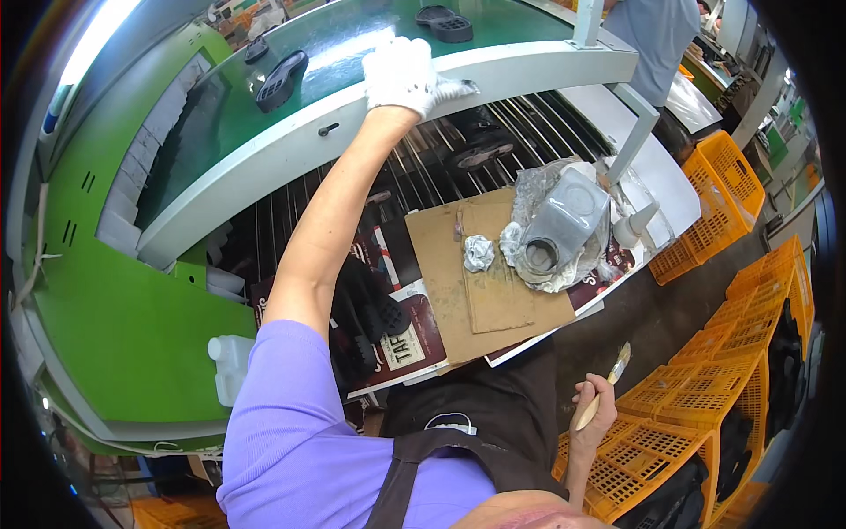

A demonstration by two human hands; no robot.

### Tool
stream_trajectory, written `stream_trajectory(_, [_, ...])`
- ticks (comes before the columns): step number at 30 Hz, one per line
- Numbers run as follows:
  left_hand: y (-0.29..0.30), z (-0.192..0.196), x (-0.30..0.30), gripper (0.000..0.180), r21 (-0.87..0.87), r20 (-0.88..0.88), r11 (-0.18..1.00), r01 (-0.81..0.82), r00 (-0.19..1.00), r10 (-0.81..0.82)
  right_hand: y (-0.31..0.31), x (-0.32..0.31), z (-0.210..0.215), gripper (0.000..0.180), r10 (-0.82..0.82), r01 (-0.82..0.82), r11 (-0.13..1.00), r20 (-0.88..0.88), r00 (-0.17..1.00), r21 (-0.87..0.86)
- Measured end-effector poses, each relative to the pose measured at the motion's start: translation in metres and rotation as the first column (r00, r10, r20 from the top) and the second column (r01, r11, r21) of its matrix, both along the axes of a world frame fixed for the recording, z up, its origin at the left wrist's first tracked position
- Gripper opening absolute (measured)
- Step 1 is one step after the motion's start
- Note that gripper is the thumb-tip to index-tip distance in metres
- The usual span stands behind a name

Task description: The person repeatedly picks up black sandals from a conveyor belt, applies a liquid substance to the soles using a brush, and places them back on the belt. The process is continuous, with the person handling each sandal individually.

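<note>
My left hand (402, 78), in a white glove, reaches forward over the pale metal rail (256, 167) at the edge of the green conveyor belt (344, 75). Its thumb lies out to the right along the rail, and its other fingertips are hidden. Black shoe soles (282, 81) rest on the belt to its left, and another sole (444, 24) lies farther off to the right. My bare right hand (595, 413), low on the right, is closed round the wooden handle of a paintbrush (620, 363), bristles pointing up.
On the cardboard (489, 309) sit a translucent plastic jug (568, 212) in crumpled film and a wad (478, 253). A white nozzle bottle (634, 226) stands beside them. Dark soles (361, 304) lie left. A shoe (483, 145) rests on the bars. Orange crates (656, 432) line the right.
</note>
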State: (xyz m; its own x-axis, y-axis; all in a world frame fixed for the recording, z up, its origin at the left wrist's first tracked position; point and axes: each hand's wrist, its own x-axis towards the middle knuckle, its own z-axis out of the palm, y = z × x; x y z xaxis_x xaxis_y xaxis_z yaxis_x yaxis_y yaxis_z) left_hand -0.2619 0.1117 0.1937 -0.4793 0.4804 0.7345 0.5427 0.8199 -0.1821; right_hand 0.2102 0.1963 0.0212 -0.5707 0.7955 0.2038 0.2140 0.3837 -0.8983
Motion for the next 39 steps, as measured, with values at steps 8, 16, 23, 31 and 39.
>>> stream_trajectory(8, [0.019,0.001,-0.016,0.077,-0.079,-0.084,0.986,0.150,0.984,-0.156,0.001,0.003,-0.006,0.010,-0.133,0.136,0.979,0.034,0.991,-0.153])
stream_trajectory(16, [0.002,0.008,-0.020,0.067,0.066,0.397,0.923,0.380,0.839,-0.373,0.007,0.005,0.001,0.013,0.050,-0.033,0.990,-0.118,0.992,0.138])
stream_trajectory(23, [0.016,0.018,-0.022,0.083,-0.186,0.274,0.981,0.047,0.962,0.005,0.000,0.027,0.004,0.007,0.012,0.040,0.961,-0.184,0.983,0.275])
stream_trajectory(31, [0.012,0.013,-0.026,0.085,-0.149,0.290,0.984,0.095,0.956,-0.048,-0.003,0.031,0.016,0.008,0.017,0.044,0.946,-0.183,0.983,0.322])
stream_trajectory(39, [0.015,-0.002,-0.018,0.086,-0.014,-0.083,0.986,0.166,0.983,-0.166,-0.012,0.030,0.011,0.008,0.004,0.047,0.955,-0.174,0.985,0.292])
